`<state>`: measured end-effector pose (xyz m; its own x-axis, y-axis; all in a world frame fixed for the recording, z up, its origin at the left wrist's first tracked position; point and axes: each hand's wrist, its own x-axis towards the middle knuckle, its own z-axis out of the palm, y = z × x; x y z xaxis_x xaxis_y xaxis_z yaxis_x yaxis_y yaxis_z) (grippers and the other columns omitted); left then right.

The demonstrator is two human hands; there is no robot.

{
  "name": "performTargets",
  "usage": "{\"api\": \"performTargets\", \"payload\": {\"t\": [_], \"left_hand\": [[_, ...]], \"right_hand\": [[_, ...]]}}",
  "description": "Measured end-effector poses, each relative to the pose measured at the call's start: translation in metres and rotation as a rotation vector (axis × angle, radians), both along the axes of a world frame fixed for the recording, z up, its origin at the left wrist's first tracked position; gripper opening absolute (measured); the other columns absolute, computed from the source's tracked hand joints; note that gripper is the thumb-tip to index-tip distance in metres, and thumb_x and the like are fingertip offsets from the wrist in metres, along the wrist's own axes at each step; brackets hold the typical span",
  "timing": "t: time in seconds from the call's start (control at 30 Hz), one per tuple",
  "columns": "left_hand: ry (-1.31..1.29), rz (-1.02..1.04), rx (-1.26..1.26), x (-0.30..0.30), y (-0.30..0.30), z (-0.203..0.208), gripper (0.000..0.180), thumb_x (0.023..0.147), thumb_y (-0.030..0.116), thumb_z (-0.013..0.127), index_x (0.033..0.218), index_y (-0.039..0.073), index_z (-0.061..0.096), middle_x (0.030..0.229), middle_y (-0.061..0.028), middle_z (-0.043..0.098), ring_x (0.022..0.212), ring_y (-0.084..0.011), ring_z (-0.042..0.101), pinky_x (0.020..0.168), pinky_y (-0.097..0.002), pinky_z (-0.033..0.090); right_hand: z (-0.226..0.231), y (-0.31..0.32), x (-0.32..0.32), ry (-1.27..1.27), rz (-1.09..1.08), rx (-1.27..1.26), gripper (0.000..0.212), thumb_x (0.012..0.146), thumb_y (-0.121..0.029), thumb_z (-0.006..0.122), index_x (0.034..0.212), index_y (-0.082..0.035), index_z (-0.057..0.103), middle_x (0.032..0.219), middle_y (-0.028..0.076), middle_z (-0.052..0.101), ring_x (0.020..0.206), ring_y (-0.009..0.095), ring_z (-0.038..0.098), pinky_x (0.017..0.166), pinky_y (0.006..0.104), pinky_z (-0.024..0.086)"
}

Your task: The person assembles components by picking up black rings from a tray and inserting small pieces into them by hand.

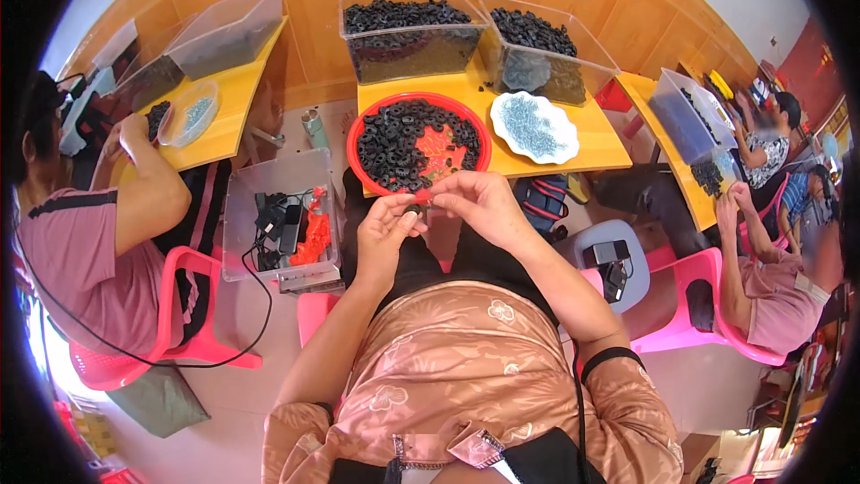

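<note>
My left hand is closed in a pinch around a small black plastic part, just in front of the red tray. Fingertip to fingertip with it, my right hand is pinched too; what its fingers hold is too small to make out. Directly beyond both hands is a round red tray with many black ring-shaped plastic parts heaped mostly on its left side. To the right of the tray, a white scalloped plate bears a pile of small silvery metal pieces.
Two clear bins of black parts stand at the back of the yellow table. Left of my legs, a clear box holds cables and a red bag. People sit working on both sides. A black cable runs at left.
</note>
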<state>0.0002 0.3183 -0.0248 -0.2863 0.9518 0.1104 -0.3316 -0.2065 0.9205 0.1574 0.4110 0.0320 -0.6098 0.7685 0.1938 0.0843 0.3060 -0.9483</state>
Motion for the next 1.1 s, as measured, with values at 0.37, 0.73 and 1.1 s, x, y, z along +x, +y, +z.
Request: {"api": "performTargets", "payload": {"t": [0.37, 0.73, 1.1], "left_hand": [[0.086, -0.041, 0.007, 0.003, -0.002, 0.002, 0.013, 0.091, 0.007, 0.061, 0.102, 0.002, 0.056, 0.089, -0.005, 0.064, 0.077, -0.0102, 0.062, 0.07, -0.0227, 0.048], [0.046, -0.061, 0.002, 0.003, -0.001, 0.002, 0.012, 0.091, 0.006, 0.061, 0.102, 0.002, 0.056, 0.088, -0.0045, 0.065, 0.074, -0.0099, 0.062, 0.069, -0.0227, 0.048], [-0.014, 0.007, 0.021, 0.004, 0.001, -0.003, 0.012, 0.092, 0.008, 0.06, 0.101, 0.003, 0.055, 0.087, -0.0059, 0.065, 0.075, -0.0111, 0.062, 0.068, -0.0234, 0.047]], "right_hand": [[0.002, -0.008, 0.003, -0.115, -0.018, 0.058, 0.013, 0.081, -0.007, 0.067, 0.091, 0.001, 0.071, 0.076, 0.011, 0.07, 0.071, 0.016, 0.069, 0.067, 0.0283, 0.052], [-0.008, -0.009, -0.001, -0.069, 0.014, -0.062, 0.011, 0.081, -0.007, 0.071, 0.09, 0.0, 0.072, 0.075, 0.006, 0.069, 0.07, 0.008, 0.064, 0.064, 0.0274, 0.051], [-0.015, -0.047, -0.012, -0.171, -0.162, 1.096, 0.039, 0.076, -0.006, 0.064, 0.115, -0.004, 0.061, 0.096, 0.014, 0.068, 0.083, 0.026, 0.065, 0.078, 0.0345, 0.047]]}}
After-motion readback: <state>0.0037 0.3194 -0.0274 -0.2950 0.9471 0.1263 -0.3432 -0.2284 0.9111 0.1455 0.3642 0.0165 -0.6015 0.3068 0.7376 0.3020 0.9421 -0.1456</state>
